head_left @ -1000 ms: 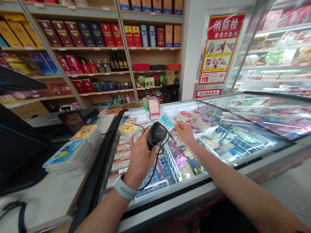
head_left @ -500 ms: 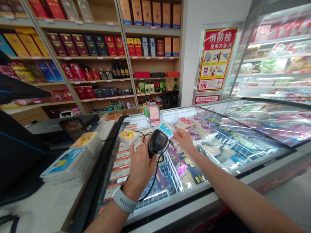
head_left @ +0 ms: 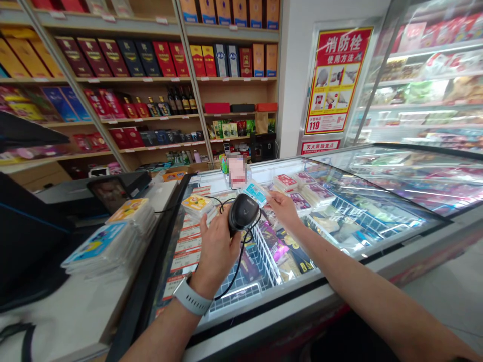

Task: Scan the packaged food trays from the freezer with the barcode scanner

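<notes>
My left hand (head_left: 219,246) is wrapped round a black barcode scanner (head_left: 244,212), whose cable (head_left: 237,274) hangs in a loop beneath it. Just beyond the scanner, my right hand (head_left: 283,208) pinches the edge of a flat clear packet with a blue label (head_left: 254,193). The scanner's head covers part of that packet. Left of the scanner, a stack of yellow-labelled packets (head_left: 198,205) lies on the freezer's glass lid. Red-labelled packets (head_left: 286,182) and purple-labelled packets (head_left: 317,195) are stacked on the glass to the right of my right hand.
White wire baskets (head_left: 269,261) with packaged goods show through the freezer glass. On the counter (head_left: 94,306) at left stand stacks of blue-labelled packets (head_left: 100,246) and yellow-labelled packets (head_left: 132,210), beside a dark monitor (head_left: 26,236). Shelves of boxes and bottles line the back wall.
The view has shifted slightly, so the surroundings sit a little higher in it. Both hands keep their holds on the scanner and the blue-labelled packet, with almost no movement between them.
</notes>
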### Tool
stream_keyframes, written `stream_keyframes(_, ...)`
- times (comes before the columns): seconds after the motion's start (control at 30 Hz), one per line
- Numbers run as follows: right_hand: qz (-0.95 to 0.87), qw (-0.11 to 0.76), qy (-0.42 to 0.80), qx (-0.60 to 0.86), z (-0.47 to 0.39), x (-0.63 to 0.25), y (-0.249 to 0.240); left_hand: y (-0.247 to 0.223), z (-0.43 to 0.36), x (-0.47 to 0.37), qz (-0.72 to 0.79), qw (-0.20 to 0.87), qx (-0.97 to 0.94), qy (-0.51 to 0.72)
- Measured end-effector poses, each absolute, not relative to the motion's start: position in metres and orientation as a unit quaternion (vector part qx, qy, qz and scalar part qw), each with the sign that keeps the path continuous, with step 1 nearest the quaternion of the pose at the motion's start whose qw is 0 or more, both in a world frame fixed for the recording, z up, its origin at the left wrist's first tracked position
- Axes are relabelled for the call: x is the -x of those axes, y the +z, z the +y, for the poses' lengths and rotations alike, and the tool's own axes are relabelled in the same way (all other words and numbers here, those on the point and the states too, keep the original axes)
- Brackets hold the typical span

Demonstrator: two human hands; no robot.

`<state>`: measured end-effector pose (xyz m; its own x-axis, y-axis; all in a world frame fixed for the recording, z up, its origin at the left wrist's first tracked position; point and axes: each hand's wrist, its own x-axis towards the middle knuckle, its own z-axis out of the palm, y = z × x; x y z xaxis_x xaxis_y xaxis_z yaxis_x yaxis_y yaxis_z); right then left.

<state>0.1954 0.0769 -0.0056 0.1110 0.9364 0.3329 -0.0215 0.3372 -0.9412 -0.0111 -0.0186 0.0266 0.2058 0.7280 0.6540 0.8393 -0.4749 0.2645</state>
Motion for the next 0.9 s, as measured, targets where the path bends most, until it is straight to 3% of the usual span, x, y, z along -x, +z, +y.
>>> stream_keyframes(0.7,-0.539,0.624,0.381,0.417,0.075,-0.195,-0.003,0.025,-0.018,0.012,-0.499,0.091,0.782,-0.364)
stream_keyframes(0.8,-0.557,0.63,0.325,0.434,0.074,-0.204,0.005,0.024,-0.017,0.012,-0.5,0.086,0.785,-0.357)
stream_keyframes(0.9,-0.58,0.627,0.178,0.489,0.066,-0.221,0.02,0.026,-0.018,0.012,-0.501,0.078,0.786,-0.352)
